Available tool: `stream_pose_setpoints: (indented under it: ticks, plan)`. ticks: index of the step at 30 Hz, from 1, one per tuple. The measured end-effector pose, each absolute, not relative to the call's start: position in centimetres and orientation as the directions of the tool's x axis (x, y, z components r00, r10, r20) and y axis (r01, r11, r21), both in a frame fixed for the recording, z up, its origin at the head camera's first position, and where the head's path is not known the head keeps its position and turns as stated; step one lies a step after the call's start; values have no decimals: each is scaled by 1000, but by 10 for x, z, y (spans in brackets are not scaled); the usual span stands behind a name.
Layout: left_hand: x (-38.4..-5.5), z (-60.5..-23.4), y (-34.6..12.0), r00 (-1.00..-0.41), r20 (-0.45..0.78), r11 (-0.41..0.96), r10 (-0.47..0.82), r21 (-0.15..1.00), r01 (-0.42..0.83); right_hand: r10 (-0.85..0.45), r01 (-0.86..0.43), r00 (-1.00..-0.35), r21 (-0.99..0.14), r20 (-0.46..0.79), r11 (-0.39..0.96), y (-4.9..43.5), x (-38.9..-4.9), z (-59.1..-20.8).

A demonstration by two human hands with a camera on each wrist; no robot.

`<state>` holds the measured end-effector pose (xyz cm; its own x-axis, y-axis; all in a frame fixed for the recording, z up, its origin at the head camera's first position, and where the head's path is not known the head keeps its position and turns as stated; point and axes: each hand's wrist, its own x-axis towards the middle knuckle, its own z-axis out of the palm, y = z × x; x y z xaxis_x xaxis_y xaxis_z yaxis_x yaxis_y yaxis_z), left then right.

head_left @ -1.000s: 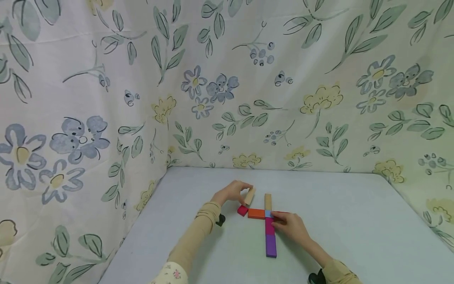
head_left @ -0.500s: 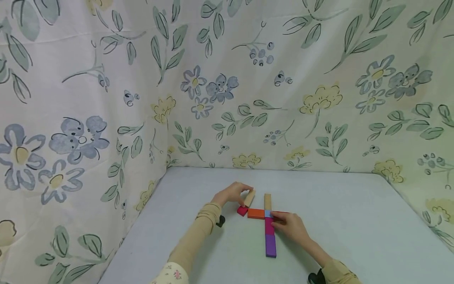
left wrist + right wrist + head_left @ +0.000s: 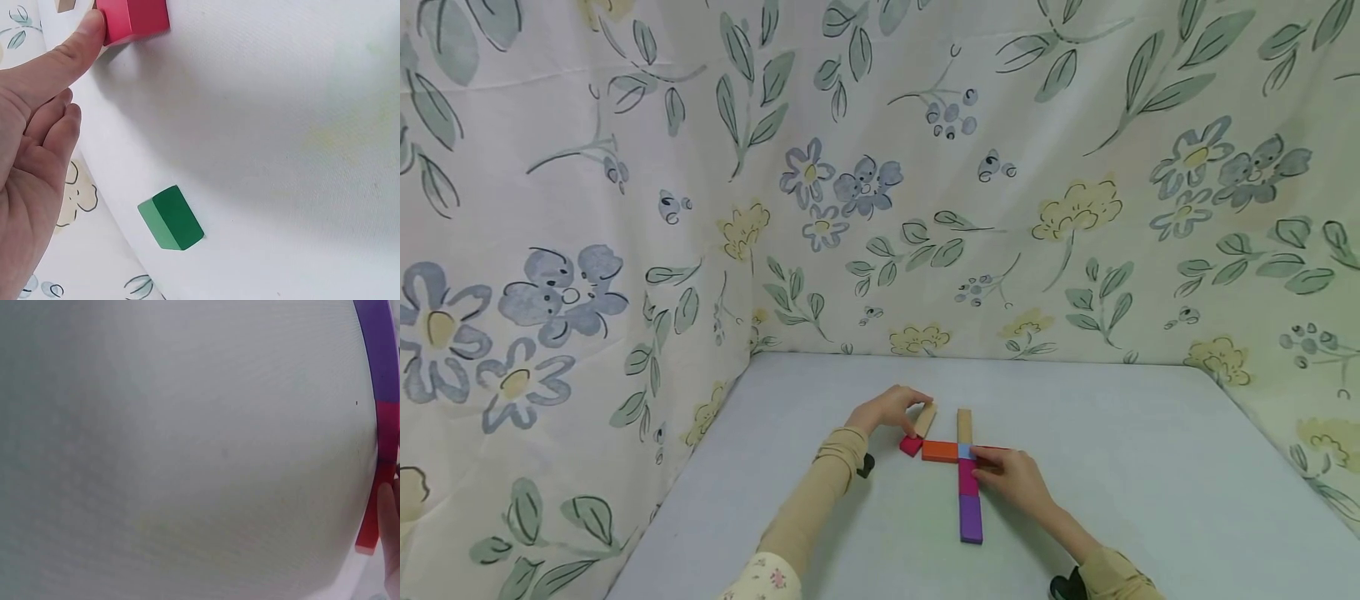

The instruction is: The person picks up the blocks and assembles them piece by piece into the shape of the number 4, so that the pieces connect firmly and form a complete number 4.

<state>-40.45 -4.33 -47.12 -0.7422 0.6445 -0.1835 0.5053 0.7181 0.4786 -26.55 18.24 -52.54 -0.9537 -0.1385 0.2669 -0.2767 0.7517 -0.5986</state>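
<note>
My left hand (image 3: 887, 408) pinches a slanted plain wooden block (image 3: 928, 419) lengthwise, fingertips at its far end and thumb at its near end. Just below that thumb lies a small red block (image 3: 140, 19), turned like a diamond in the head view. Blocks form a cross: another plain wooden block (image 3: 964, 425) at the top, a light blue one (image 3: 965, 452) in the centre, orange (image 3: 940, 451) to the left, magenta (image 3: 967, 477) and purple (image 3: 971, 518) below. My right hand (image 3: 1018, 483) pinches the red block (image 3: 370, 519) that makes the right arm, partly covering it.
A green block (image 3: 172, 219) lies on the white table (image 3: 1112, 467) near my left wrist, hidden in the head view. Floral fabric (image 3: 925, 183) stands behind the table and along its left side.
My left hand has brought its wooden block slightly nearer to me, close to the small red block and the orange block's end. The right hand stays in place.
</note>
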Motion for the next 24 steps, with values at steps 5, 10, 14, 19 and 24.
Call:
stream_pose_setpoints:
  ticks: [5,10,14,19,24]
  plan:
    - [-406,-470,-44,-730,-205,712,652,496,497,-150,-289,-950,-587,275,756,183,-266,-525]
    - [-405,-468,-45,-714,-216,704,666,499,506,-163,-301,-947,-586,277,753,183,-266,-525]
    - [-403,-467,-45,-718,-233,715,656,496,492,-165,-305,-945,-587,281,750,184,-267,-526]
    - [-402,-467,-44,-719,-223,725,658,446,525,-158,-306,-944,-582,290,753,184,-267,-527]
    - [-401,-466,-44,-719,-225,733,657,412,541,-164,-309,-943,-581,289,753,184,-267,-528]
